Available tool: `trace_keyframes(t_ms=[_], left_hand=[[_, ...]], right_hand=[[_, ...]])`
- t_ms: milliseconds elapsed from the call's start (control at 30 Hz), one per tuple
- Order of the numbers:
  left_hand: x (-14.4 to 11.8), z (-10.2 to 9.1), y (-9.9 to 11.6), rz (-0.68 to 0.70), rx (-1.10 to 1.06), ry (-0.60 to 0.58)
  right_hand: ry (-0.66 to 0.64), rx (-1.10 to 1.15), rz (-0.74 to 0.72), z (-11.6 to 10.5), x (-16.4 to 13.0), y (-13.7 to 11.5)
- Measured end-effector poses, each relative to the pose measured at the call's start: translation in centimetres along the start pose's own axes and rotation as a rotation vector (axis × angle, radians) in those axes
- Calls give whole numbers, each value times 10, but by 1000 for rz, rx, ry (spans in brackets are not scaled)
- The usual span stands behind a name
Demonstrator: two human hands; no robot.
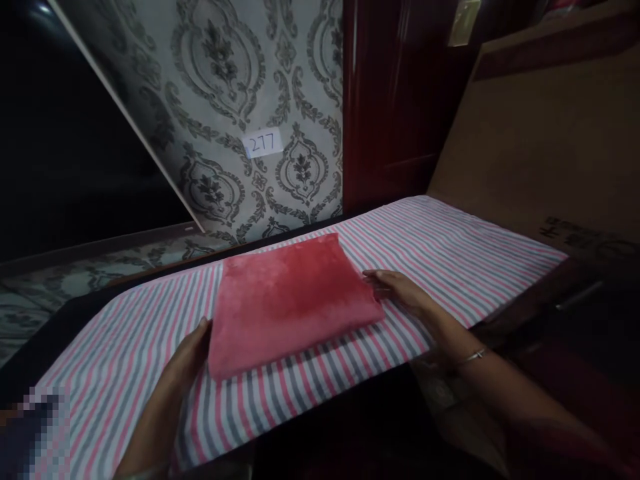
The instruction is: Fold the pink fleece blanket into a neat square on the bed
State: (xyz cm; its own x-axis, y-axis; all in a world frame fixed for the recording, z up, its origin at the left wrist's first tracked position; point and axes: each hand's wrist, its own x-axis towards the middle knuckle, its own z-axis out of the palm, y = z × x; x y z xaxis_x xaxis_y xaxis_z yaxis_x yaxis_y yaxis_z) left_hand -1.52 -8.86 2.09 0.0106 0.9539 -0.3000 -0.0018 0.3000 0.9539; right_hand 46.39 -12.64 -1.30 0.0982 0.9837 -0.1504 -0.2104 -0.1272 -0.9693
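Observation:
A folded fuzzy cloth [295,293], red and pink like a plush towel or small blanket, lies as a neat flat rectangle on a striped cloth [430,247]. At its left edge is my left hand [189,352], open and held on its side, with most fingers hidden behind the thumb side. My right hand [397,290] reaches the right edge of the folded cloth, its fingers stretched out and touching the side. A thin bracelet [473,357] circles my right wrist. The underside of the folded cloth is hidden.
Behind the table stands a patterned wall [220,73] bearing a paper label [263,142] marked 277. A large dark screen [75,147] leans in at the left. Dark red door panelling [390,100] and a big cardboard box [545,140] stand at the back right.

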Motion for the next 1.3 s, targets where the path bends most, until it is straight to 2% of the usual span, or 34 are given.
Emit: trace_keyframes(t_ms=[100, 200, 333, 400, 533, 600, 733, 833, 967, 1133, 1233, 1300], left_hand=[[-30, 1, -22, 52, 24, 13], [-50, 1, -35, 122, 175, 125], [-62, 8, -35, 229, 349, 158], [-62, 16, -31, 280, 378, 150], [-60, 32, -36, 400, 390, 205], [-64, 38, -47, 466, 376, 316], [-79, 46, -75, 567, 316, 549], [-88, 49, -82, 602, 331, 567], [-93, 49, -75, 574, 368, 556], [-93, 50, -69, 574, 363, 574], [-93, 46, -70, 557, 306, 593], [-94, 43, -72, 528, 258, 565]], right_hand=[[-38, -81, -67, 8, -22, 11], [-64, -201, -189, 13, -36, 17], [25, -385, -382, 18, -43, 21], [84, -411, -415, 22, -43, 23], [19, -218, -352, 32, -49, 30], [-9, -146, -325, 35, -54, 34], [33, -169, -307, 33, -62, 42], [68, -196, -266, 29, -66, 45], [127, -245, -200, 23, -70, 49], [135, -380, -224, 7, -63, 58], [160, -428, -223, 2, -57, 54], [128, -442, -194, 4, -55, 47]])
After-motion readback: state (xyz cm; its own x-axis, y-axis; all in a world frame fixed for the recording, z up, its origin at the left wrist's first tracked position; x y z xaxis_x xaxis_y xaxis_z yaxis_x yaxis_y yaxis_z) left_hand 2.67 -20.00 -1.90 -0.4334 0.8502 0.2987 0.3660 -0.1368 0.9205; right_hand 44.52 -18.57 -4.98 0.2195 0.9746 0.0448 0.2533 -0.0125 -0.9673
